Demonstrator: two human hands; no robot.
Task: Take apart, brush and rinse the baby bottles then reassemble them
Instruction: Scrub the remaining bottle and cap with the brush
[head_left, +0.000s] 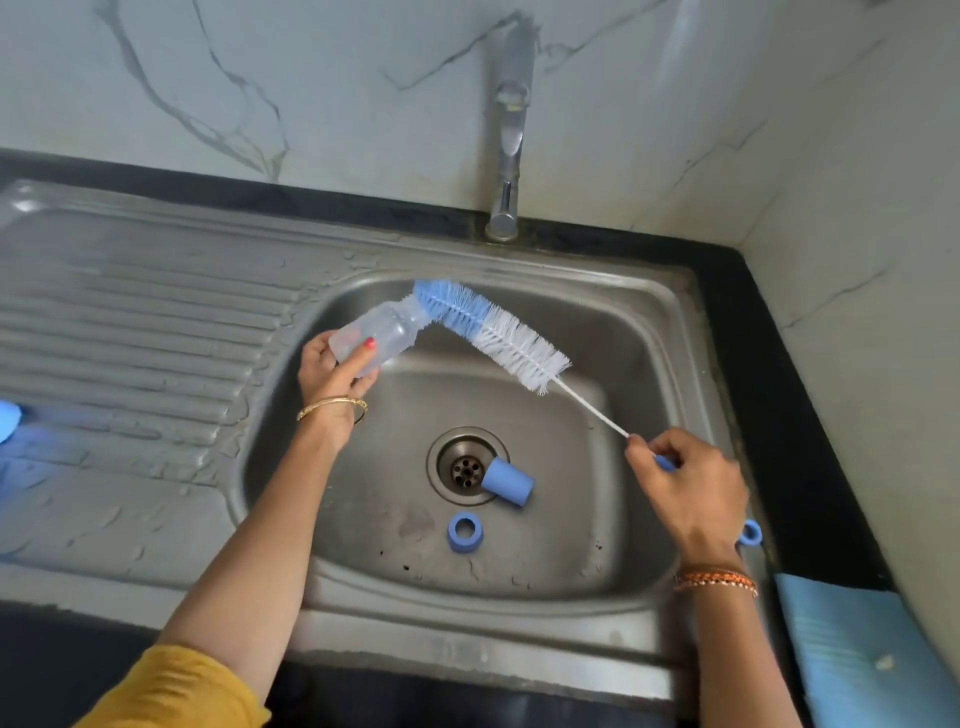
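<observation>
While the left hand (332, 371) grips the bottle (376, 332), the right hand (685, 483) pinches the brush (488, 332) whose tip enters it.

Both forearms reach forward from the bottom edge, the left from a mustard-yellow sleeve (176, 691). The left hand (332, 384) is raised with fingers and thumb curled round the clear bottle (374, 335), a gold bangle (332, 408) on its wrist. The right hand (691, 488) sits lower and farther right, back facing up, fingers pinching the brush (493, 332) by its thin wire stem, orange threads (717, 579) round its wrist
</observation>
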